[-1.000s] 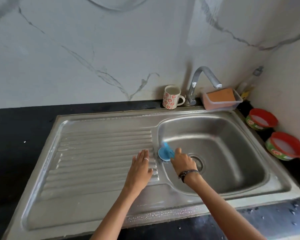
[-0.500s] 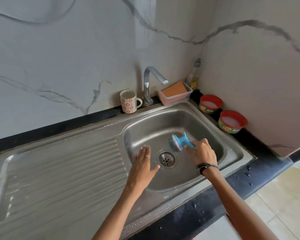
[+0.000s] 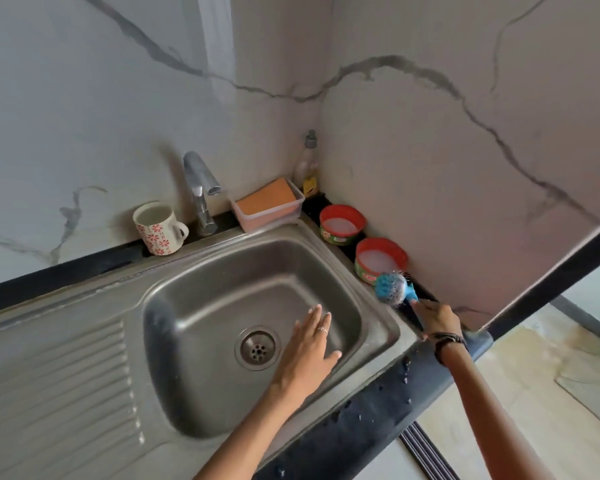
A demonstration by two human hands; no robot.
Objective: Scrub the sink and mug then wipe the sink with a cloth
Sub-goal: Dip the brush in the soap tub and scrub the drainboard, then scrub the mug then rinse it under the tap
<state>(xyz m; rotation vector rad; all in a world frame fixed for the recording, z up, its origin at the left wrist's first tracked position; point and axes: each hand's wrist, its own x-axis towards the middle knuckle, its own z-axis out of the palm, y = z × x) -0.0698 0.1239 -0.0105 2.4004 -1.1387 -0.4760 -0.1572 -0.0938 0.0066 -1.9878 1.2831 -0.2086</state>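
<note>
both hands first: the left hand (image 3: 310,344) is spread flat, fingers straight and together, over the basin just right of the drain; whether the palm touches the steel cannot be told. the right hand (image 3: 437,318) curls round the handle of a blue round-headed scrubbing brush (image 3: 392,288), its bristled head raised past the sink's right rim, against the nearer of two tubs.

under and left of the hands lies the large stainless steel sink with ribbed drainboard (image 3: 66,375). a black stone counter (image 3: 378,414) runs along its front edge, below the right wrist, dotted with water drops. far beyond the left hand stands a chrome bent-spout tap (image 3: 200,192). right of the tap sits a clear plastic box holding an orange sponge (image 3: 267,206). left of the tap, a white ceramic mug with red flowers (image 3: 158,228) stands upright on the sink's back ledge. beyond the right hand are two red-rimmed round tubs of white paste (image 3: 342,223). a small clear bottle (image 3: 307,164) stands in the corner.
</note>
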